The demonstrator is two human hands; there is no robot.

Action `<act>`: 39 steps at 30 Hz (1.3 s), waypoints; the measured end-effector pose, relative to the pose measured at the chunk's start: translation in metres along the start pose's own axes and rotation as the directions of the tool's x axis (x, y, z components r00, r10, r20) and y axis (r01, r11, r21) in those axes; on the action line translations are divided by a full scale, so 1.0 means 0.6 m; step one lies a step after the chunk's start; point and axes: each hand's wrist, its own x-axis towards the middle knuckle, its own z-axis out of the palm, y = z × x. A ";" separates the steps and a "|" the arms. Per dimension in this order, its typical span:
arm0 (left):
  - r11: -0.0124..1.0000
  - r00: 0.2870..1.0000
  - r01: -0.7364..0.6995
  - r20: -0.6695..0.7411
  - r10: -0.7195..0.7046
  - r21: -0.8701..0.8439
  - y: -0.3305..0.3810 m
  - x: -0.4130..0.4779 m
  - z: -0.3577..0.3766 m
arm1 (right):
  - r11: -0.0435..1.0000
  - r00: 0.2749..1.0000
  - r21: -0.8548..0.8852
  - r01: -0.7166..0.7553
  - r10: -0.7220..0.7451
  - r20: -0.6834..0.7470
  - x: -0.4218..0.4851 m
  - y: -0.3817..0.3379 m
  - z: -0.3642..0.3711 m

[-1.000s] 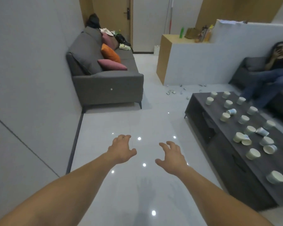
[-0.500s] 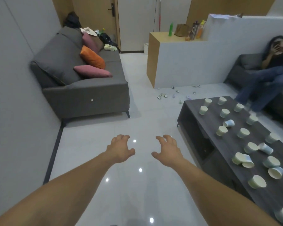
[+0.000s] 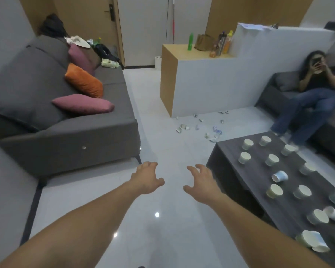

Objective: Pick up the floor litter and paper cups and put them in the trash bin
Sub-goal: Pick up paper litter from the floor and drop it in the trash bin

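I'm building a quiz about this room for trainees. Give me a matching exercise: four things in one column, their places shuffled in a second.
Things:
1. orange cushion
2. green bottle
3. floor litter
4. paper cups

Places:
A. dark coffee table
B. grey sofa
C. tiled floor near the white partition
D. wooden counter

Pairs: 1-B, 2-D, 3-C, 4-A

Dim, even indoor light; ceiling-lamp glare spots on the glossy floor (image 3: pixel 157 214); edges bowed, slightly blurred.
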 end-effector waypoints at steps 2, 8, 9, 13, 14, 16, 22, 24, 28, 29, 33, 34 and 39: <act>1.000 1.000 -0.020 -0.010 0.020 0.011 0.003 0.071 -0.033 | 1.000 1.000 0.022 -0.018 0.018 -0.010 0.060 -0.007 -0.017; 0.997 0.997 -0.065 0.032 0.064 0.034 0.059 0.264 -0.077 | 0.997 0.998 0.043 -0.068 0.068 0.005 0.228 0.022 -0.053; 0.997 0.997 -0.072 0.037 0.071 0.038 0.073 0.300 -0.081 | 0.997 0.998 0.042 -0.070 0.070 0.006 0.264 0.033 -0.058; 0.996 0.996 -0.083 0.048 0.082 0.038 0.129 0.440 -0.097 | 0.997 0.998 0.050 -0.062 0.062 0.016 0.410 0.084 -0.084; 0.996 0.996 -0.080 0.050 0.078 0.038 0.145 0.476 -0.103 | 0.997 0.998 0.055 -0.058 0.057 0.021 0.449 0.099 -0.095; 0.997 0.997 -0.062 0.058 0.059 0.048 0.177 0.543 -0.119 | 0.997 0.998 0.064 -0.052 0.049 0.039 0.520 0.129 -0.124; 0.999 0.998 -0.042 0.035 0.042 -0.008 0.262 0.726 -0.169 | 0.997 0.997 0.057 -0.054 0.051 0.049 0.706 0.203 -0.212; 0.999 0.998 -0.040 0.055 0.040 -0.007 0.277 0.780 -0.177 | 0.998 0.996 0.048 -0.052 0.049 0.071 0.760 0.217 -0.227; 1.000 0.997 -0.020 0.076 0.020 -0.011 0.287 0.915 -0.191 | 0.998 0.995 0.040 -0.050 0.046 0.088 0.892 0.236 -0.245; 1.000 0.996 -0.020 0.087 0.021 -0.013 0.287 0.954 -0.195 | 0.998 0.995 0.033 -0.052 0.049 0.092 0.931 0.240 -0.248; 0.999 0.993 -0.021 0.118 0.025 -0.031 0.283 1.118 -0.223 | 0.997 0.992 0.009 -0.077 0.076 0.104 1.084 0.248 -0.263; 0.999 0.992 -0.020 0.121 0.025 -0.041 0.284 1.160 -0.234 | 0.997 0.991 -0.001 -0.083 0.083 0.106 1.121 0.248 -0.269; 0.998 0.989 -0.041 0.141 0.046 -0.042 0.297 1.341 -0.298 | 0.995 0.989 -0.002 -0.099 0.098 0.112 1.288 0.246 -0.307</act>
